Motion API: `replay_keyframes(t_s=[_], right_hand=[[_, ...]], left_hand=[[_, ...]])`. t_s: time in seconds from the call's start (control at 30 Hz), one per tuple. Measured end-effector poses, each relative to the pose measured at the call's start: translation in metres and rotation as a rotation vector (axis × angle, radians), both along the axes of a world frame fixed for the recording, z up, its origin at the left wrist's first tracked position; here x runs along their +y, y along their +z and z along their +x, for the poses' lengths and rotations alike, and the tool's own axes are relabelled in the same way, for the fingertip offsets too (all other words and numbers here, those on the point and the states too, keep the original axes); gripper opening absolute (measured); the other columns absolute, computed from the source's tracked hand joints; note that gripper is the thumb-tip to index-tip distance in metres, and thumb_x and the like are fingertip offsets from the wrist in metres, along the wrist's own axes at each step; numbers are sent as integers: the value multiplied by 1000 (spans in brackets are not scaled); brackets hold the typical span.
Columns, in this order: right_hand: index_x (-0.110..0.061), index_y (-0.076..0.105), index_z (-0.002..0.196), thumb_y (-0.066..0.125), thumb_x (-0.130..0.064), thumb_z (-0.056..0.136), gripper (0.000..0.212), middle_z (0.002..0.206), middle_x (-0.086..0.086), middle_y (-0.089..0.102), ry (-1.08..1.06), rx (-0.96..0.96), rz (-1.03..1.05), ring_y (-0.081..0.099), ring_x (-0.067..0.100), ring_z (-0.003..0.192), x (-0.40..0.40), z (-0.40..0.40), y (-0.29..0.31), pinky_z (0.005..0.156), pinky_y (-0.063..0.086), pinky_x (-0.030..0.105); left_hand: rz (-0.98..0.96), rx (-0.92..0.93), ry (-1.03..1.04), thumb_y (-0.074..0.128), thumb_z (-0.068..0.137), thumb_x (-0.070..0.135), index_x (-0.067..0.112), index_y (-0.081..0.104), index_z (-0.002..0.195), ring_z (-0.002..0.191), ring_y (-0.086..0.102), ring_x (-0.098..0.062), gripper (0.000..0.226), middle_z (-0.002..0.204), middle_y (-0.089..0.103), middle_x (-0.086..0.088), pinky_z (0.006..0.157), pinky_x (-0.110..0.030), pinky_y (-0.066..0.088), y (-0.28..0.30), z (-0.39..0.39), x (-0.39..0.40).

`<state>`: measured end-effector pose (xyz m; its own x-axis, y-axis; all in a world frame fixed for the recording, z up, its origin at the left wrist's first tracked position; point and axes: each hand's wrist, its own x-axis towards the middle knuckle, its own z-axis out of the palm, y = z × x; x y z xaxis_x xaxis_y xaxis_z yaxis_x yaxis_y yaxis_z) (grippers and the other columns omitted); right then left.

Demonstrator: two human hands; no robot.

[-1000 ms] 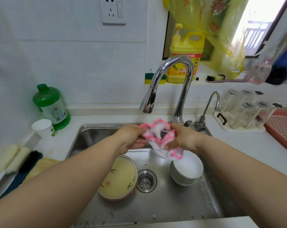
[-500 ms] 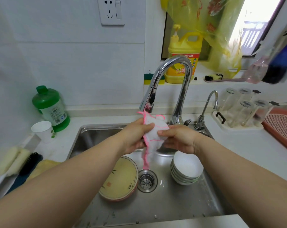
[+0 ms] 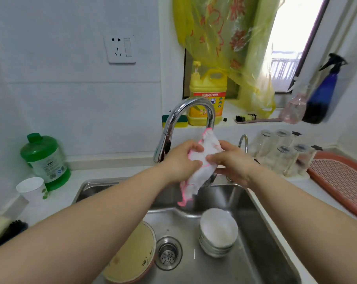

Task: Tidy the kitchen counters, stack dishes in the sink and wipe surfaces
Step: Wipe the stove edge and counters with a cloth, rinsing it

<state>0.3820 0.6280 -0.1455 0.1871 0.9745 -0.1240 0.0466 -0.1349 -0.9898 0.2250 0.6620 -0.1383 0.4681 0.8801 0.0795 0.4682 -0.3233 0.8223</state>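
Both hands, left hand (image 3: 180, 160) and right hand (image 3: 234, 163), have their fingers clamped on the pink-edged cloth (image 3: 200, 167), held over the sink (image 3: 261, 232), likely so drips fall below onto the stacked bowls (image 3: 217, 232).

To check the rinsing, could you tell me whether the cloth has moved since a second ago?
Yes. The cloth has risen: its top edge now reaches the faucet neck, well above the bowls it nearly touched.

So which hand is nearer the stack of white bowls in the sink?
Right. The right hand holds the cloth almost straight above the white bowls; the left hand grips the cloth further left, nearer the faucet head.
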Motion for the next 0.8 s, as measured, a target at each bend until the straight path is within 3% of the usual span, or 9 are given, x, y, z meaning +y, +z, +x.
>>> replay_keyframes(t_s=[0.1,0.27,0.37,0.43,0.53,0.63,0.7,0.77,0.8], right_hand=[[-17,51,126,46,22,77,63,102,11,63,98,-30,66,62,28,88,12,29,26,66,53,34],[-17,50,121,41,25,76,62,92,14,64,72,-5,310,60,24,77,43,57,71,60,48,26],[-18,45,128,45,24,77,66,80,7,59,72,30,422,57,14,65,72,63,99,52,45,20],[-24,45,128,50,20,77,68,88,8,60,88,8,496,57,15,71,92,58,111,60,47,25],[-24,53,123,49,17,77,62,112,2,60,71,-55,605,61,12,89,120,47,116,72,52,23],[-17,61,124,49,5,79,52,127,6,57,81,-432,506,56,23,117,146,43,108,98,48,35],[-18,65,120,50,-8,85,39,131,9,57,140,-672,322,52,28,122,156,43,104,104,43,38],[-19,69,109,49,-9,86,32,124,5,62,129,-658,300,53,24,120,155,44,105,101,43,34],[-20,70,105,49,-7,84,33,122,3,63,120,-607,344,53,21,118,153,45,105,98,44,30]], left_hand=[[34,31,13,64,81,8,21,55,124,117,54,-22,46,130,54,-3,101,-38,46,20,27,10],[345,-41,163,63,81,4,12,49,131,123,48,-17,53,134,50,-3,102,-21,35,55,61,23],[486,-95,331,60,82,2,11,47,133,128,45,-19,53,136,48,-6,107,-23,33,84,71,37],[541,-94,435,57,83,3,12,45,135,134,39,-21,54,141,43,-7,111,-31,32,99,72,49],[629,-13,495,54,84,4,13,42,138,136,35,-21,56,145,40,-8,108,-27,31,116,70,62],[453,294,498,54,88,17,12,46,137,132,40,-25,50,141,46,-10,105,-28,34,120,66,76],[220,364,533,55,87,35,20,63,115,121,51,-29,33,127,60,-9,102,-34,43,115,60,78],[142,287,573,54,72,55,30,65,87,114,56,-27,31,113,66,-3,99,-39,46,110,51,78],[146,248,575,53,65,59,32,63,84,112,57,-25,35,110,67,0,99,-40,46,106,47,79]])
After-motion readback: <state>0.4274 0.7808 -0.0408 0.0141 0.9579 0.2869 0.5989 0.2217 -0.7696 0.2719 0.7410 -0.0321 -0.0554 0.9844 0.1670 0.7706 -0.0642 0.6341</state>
